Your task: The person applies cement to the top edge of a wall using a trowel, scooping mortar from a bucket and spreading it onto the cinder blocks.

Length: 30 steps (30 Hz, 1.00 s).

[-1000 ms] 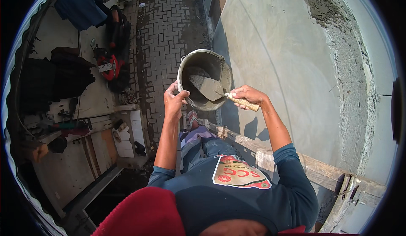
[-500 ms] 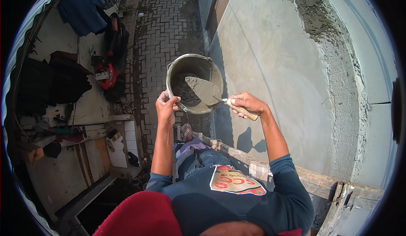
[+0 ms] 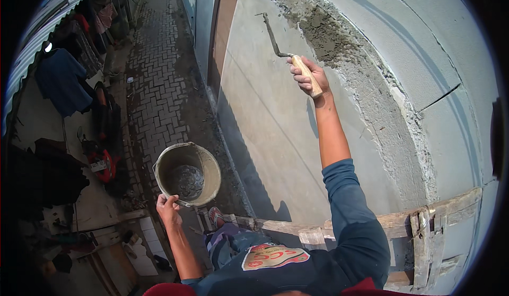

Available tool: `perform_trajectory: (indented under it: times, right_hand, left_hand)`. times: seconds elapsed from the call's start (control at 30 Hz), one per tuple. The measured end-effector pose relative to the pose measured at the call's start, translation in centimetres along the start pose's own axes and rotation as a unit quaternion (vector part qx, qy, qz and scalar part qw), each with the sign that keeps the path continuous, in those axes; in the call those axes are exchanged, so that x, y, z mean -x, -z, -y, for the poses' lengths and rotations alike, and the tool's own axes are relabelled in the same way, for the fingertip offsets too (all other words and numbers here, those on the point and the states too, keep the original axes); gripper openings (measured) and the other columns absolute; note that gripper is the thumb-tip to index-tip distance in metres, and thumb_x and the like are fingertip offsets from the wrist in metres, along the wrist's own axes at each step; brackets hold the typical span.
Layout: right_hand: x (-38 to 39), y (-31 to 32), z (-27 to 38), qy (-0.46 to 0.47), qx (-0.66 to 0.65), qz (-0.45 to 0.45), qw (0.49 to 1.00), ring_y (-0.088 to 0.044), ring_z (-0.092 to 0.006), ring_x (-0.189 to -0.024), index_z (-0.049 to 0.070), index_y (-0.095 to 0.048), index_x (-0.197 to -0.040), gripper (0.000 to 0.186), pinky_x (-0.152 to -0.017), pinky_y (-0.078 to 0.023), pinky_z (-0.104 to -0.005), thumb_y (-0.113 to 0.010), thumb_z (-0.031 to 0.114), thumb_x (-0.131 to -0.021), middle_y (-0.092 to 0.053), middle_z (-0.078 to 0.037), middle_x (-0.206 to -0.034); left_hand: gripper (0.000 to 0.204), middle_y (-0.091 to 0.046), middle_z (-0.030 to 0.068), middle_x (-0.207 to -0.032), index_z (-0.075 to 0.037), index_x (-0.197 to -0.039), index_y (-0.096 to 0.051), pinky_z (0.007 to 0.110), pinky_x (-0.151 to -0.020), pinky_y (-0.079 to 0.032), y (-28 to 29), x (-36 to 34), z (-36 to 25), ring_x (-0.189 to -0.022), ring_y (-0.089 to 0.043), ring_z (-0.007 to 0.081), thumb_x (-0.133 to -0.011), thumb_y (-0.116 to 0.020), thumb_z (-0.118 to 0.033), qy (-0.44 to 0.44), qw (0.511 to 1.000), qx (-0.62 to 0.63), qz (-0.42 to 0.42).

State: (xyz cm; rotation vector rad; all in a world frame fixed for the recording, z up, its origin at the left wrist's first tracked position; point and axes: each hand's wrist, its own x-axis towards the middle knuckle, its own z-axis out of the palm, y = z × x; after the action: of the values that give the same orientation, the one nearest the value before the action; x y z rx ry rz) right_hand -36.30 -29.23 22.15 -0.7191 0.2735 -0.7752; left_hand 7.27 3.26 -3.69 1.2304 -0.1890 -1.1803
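- The left hand point(image 3: 168, 209) pinches the rim of the bucket point(image 3: 211, 176), held out above the paved lane point(image 3: 155, 78) with mortar point(image 3: 186, 182) inside.
- The right hand point(image 3: 315, 79) wraps the handle of the trowel point(image 3: 302, 69), raised before the wall point(image 3: 281, 115) near the dark patch point(image 3: 330, 36).
- A firm wrist and flat blade (its load cannot be made out) should spread evenly; the bucket is best kept steady.

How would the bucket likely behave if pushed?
The bucket would probably tip, since the left hand holds it at one side only. Grey mortar inside likely adds weight low down. Its evenly rounded shape suggests it is stiff.
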Motion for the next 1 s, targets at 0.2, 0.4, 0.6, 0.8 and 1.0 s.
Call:
perform_trajectory:
  times: [0.2,0.4,0.6,0.8,1.0]
  right_hand:
    - [9.0,-3.6,6.2,0.238,0.095,-0.021,0.966,-0.045,-0.0122,-0.052,-0.004,-0.034,-0.136,0.047,-0.038,-0.045,-0.0269,-0.035,0.031,-0.104,-0.045,-0.009,-0.085]
    - [6.9,-6.7,3.3,0.175,0.356,-0.305,0.866,-0.050,-0.0121,-0.049,-0.001,-0.050,-0.124,0.044,-0.037,-0.045,-0.0259,-0.046,0.034,-0.099,-0.054,-0.007,-0.077]
    - [-2.0,-0.4,3.2,0.100,0.414,-0.382,0.820,-0.054,-0.0128,-0.052,0.001,-0.054,-0.111,0.032,-0.041,-0.048,-0.0283,-0.053,0.030,-0.097,-0.056,-0.007,-0.077]
    - [-6.0,0.6,7.5,0.140,0.407,-0.428,0.795,-0.055,-0.0142,-0.053,-0.002,-0.053,-0.105,0.032,-0.041,-0.048,-0.0293,-0.052,0.028,-0.097,-0.059,-0.009,-0.078]
    - [-3.5,-0.6,7.7,0.155,0.413,-0.422,0.792,-0.055,-0.0136,-0.053,-0.001,-0.054,-0.105,0.032,-0.040,-0.048,-0.0275,-0.051,0.030,-0.097,-0.058,-0.009,-0.078]
  left_hand:
    - [0.018,-0.056,-0.0007,-0.070,-0.010,-0.080,-0.050,0.021,-0.041,-0.043,8.1,3.0,0.9,-0.052,-0.050,0.0069,-0.073,-0.061,0.003,0.011,0.994,-0.002,-0.107]
    - [0.017,-0.055,0.0004,-0.068,-0.009,-0.075,-0.049,0.025,-0.042,-0.047,10.7,3.5,1.9,-0.052,-0.052,0.0109,-0.068,-0.061,0.001,0.000,0.976,-0.054,-0.212]
    - [0.019,-0.055,-0.0004,-0.069,-0.011,-0.077,-0.050,0.025,-0.040,-0.042,10.6,3.4,2.5,-0.053,-0.052,0.0115,-0.066,-0.062,-0.001,0.021,0.963,-0.140,-0.228]
    - [0.019,-0.055,-0.0007,-0.070,-0.011,-0.077,-0.050,0.025,-0.042,-0.043,10.3,4.8,2.7,-0.054,-0.052,0.0107,-0.067,-0.063,0.000,0.015,0.987,-0.022,-0.161]
    - [0.019,-0.053,-0.0011,-0.069,-0.010,-0.076,-0.050,0.025,-0.043,-0.043,9.2,5.2,3.1,-0.052,-0.050,0.0110,-0.067,-0.064,-0.001,0.022,0.985,-0.027,-0.171]
